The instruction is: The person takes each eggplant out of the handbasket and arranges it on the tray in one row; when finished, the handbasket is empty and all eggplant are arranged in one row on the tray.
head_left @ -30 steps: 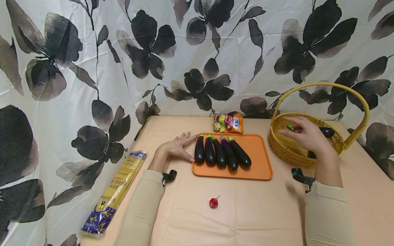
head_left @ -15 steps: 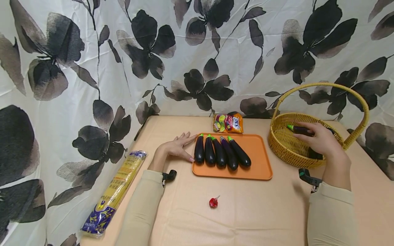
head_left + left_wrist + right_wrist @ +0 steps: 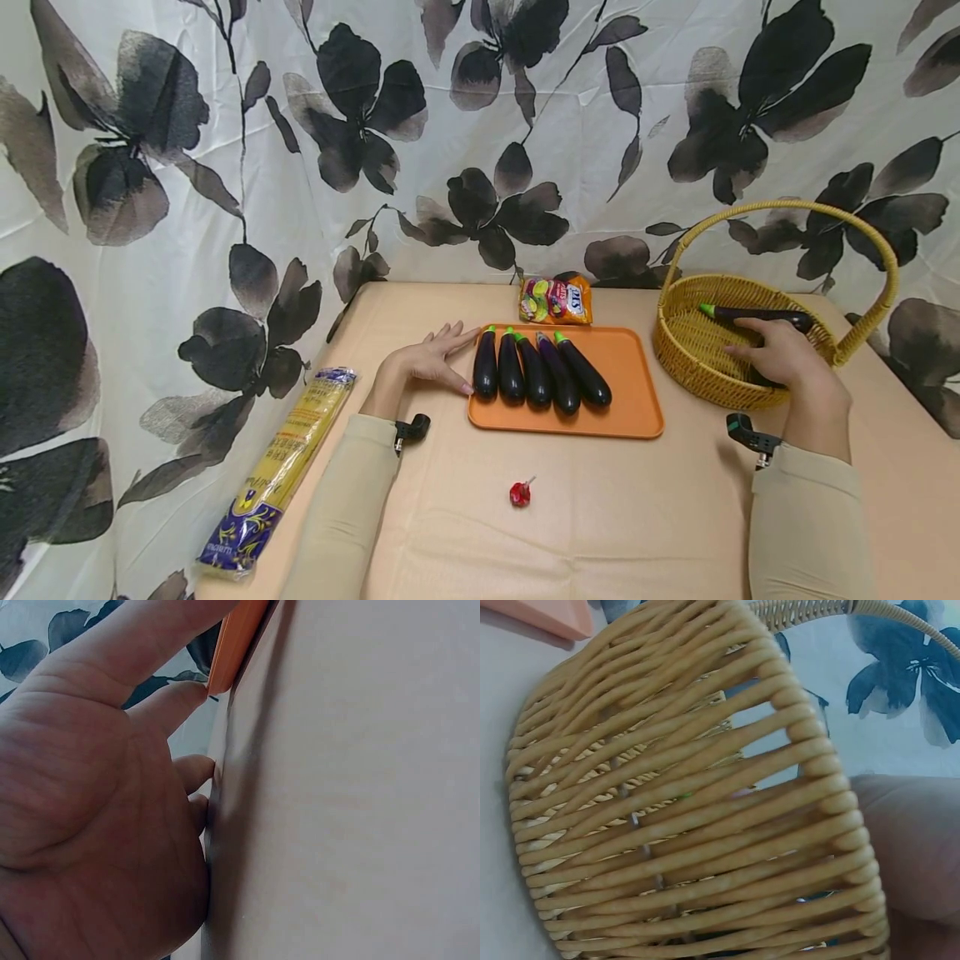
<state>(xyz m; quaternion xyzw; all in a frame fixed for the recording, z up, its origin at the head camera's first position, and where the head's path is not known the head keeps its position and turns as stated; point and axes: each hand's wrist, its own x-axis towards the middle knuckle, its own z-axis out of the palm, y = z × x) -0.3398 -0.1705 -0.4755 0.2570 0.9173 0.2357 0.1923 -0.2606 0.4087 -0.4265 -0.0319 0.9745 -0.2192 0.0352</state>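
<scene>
Several dark purple eggplants (image 3: pixel 536 377) with green stems lie side by side on the left half of an orange tray (image 3: pixel 630 379). My left hand (image 3: pixel 433 360) lies flat on the table, fingers straight and touching the tray's left edge (image 3: pixel 236 645). One more eggplant (image 3: pixel 757 316) lies loose in the yellow wicker basket (image 3: pixel 701 367) at the right. My right hand (image 3: pixel 771 354) rests over the basket's near rim, fingers relaxed, just in front of that eggplant and off it. Something dark shows under the palm; I cannot make it out. The right wrist view is filled by the basket wall (image 3: pixel 690 817).
A snack bag (image 3: pixel 556 300) lies behind the tray. A long spaghetti pack (image 3: pixel 281 467) sits at the table's left edge. A small red wrapped sweet (image 3: pixel 521 493) lies in front of the tray. The basket's tall handle (image 3: pixel 885 258) arches over it. A flowered cloth hangs behind.
My right hand drew back toward me from over the eggplant in the basket, which now lies uncovered. The left hand and the tray have not moved.
</scene>
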